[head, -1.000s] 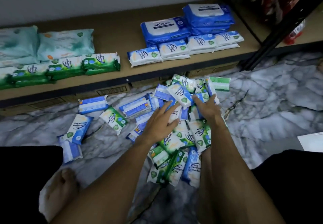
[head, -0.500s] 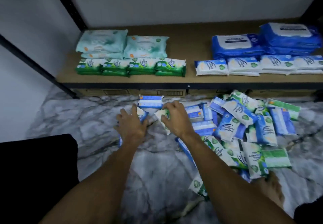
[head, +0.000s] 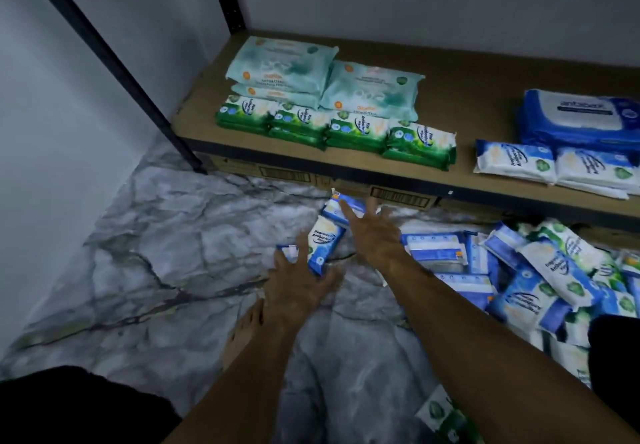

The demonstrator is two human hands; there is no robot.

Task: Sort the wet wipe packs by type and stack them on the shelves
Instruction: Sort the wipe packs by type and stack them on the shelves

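Several small blue and white wipe packs lie loose on the marble floor. My left hand (head: 298, 288) rests with spread fingers on a blue pack (head: 323, 241) and on a second one (head: 287, 252) beside it. My right hand (head: 374, 236) reaches further forward, its straight fingers touching another blue pack (head: 341, 206) near the shelf edge. A big mixed pile of blue and green packs (head: 540, 281) lies to the right. On the shelf (head: 467, 97) stand a row of green packs (head: 332, 125), teal packs (head: 311, 69), small blue-white packs (head: 516, 159) and large blue packs (head: 581, 118).
Flattened cardboard boxes (head: 398, 196) sit under the shelf board. Black shelf posts (head: 114, 63) rise at the left by a grey wall. My bare foot (head: 242, 333) lies on the floor under my left forearm. Dark clothing (head: 69, 405) fills the bottom left.
The view has drawn closer and swung left. Both hands have slid forward over the loose blue packs left of the pile, fingers now spread wider; the right hand reaches nearer the shelf.
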